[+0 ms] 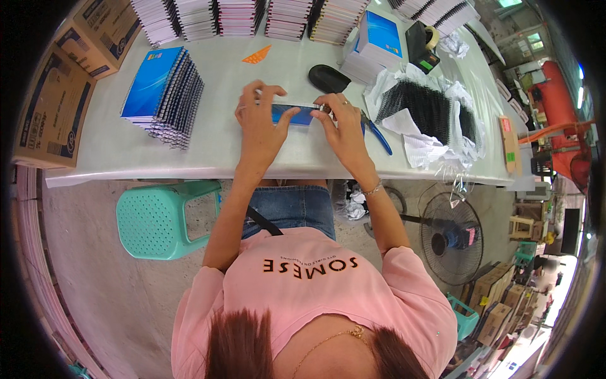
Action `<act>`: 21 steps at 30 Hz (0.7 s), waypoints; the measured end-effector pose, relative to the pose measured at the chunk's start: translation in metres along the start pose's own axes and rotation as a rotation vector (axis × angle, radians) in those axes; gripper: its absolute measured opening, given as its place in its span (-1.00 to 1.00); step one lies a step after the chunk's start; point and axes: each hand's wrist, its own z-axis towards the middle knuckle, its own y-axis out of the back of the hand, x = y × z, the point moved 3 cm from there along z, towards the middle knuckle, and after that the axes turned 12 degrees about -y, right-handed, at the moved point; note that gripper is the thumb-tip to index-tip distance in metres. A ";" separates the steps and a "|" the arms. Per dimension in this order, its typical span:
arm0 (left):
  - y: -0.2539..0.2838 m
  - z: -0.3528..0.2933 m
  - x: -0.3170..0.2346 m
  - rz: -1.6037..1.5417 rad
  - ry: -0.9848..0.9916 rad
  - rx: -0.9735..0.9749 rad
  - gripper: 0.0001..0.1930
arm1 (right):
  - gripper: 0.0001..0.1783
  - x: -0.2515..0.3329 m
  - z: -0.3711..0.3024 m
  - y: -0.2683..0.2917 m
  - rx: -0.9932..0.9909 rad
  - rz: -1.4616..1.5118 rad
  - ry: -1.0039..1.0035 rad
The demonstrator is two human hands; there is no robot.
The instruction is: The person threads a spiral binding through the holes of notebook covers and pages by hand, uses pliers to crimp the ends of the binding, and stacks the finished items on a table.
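A blue-covered spiral notebook [294, 116] is on the table in front of me, its wire edge along the far side. My left hand [260, 123] curls over its left end, with the thumb on the cover and the other fingers blurred. At the notebook's right end, my right hand [341, 124] pinches by the wire edge with thumb and forefinger. Blue-handled pliers [380, 136] stick out to the right from behind my right hand. Whether they lie on the table or touch that hand, I cannot tell.
Left stands a stack of blue spiral notebooks [158, 95], near cardboard boxes [53, 107]. Black wire coils [416, 110] rest on crumpled paper at right. Beyond are a black mouse-shaped object [328, 78], an orange piece [257, 55], a tape dispenser [421, 47] and notebook stacks [379, 38].
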 end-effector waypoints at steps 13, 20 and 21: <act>0.000 -0.006 0.024 -0.275 0.157 0.040 -0.46 | -0.65 -0.125 0.067 -0.003 0.170 -0.095 -0.026; 0.019 -0.010 0.034 -0.323 0.143 0.077 -0.48 | -0.56 -0.056 0.040 0.006 0.398 -0.073 -0.301; 0.024 -0.009 0.033 -0.319 0.155 0.104 -0.47 | -0.55 -0.045 0.035 0.005 0.436 -0.092 -0.316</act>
